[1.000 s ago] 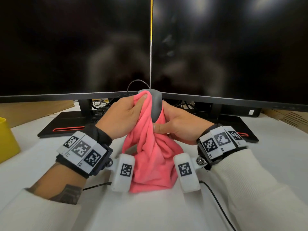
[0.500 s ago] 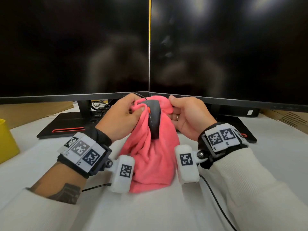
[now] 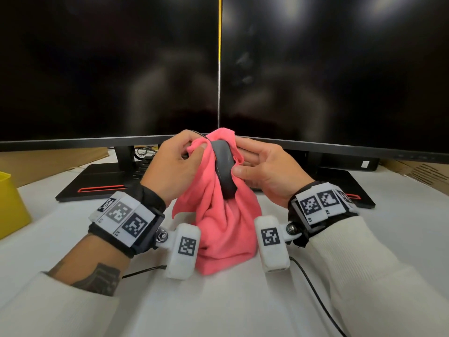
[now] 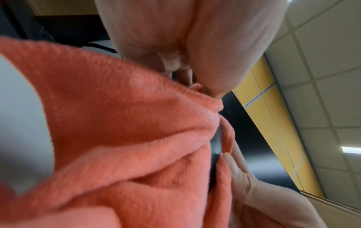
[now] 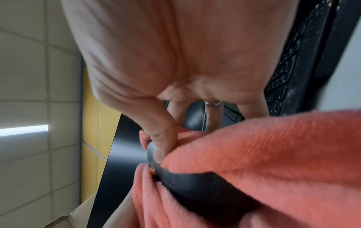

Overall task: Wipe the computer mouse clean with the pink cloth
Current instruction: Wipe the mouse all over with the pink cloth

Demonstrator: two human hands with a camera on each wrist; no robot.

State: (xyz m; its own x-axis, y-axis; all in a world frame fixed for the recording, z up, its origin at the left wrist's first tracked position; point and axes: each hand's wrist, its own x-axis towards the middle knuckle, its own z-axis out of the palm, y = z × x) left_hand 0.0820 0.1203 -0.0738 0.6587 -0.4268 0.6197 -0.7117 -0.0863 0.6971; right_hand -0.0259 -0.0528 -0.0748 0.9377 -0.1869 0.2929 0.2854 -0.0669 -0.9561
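Pink cloth (image 3: 218, 215) wraps the computer mouse (image 3: 224, 170), held upright between both hands. Left hand (image 3: 175, 166) pinches cloth against one side; right hand (image 3: 264, 171) grips the other, thumb on the edge. Wiping looks midway: the dark back remains exposed, probably still unwiped.

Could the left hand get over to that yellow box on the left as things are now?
Probably not yet: the left hand grips the pink cloth against the mouse. The table toward the yellow box looks unobstructed.

Head camera looks forward and down; both wrist cameras look up, close in; all share the pink cloth (image 3: 223, 215) and mouse (image 3: 224, 169).
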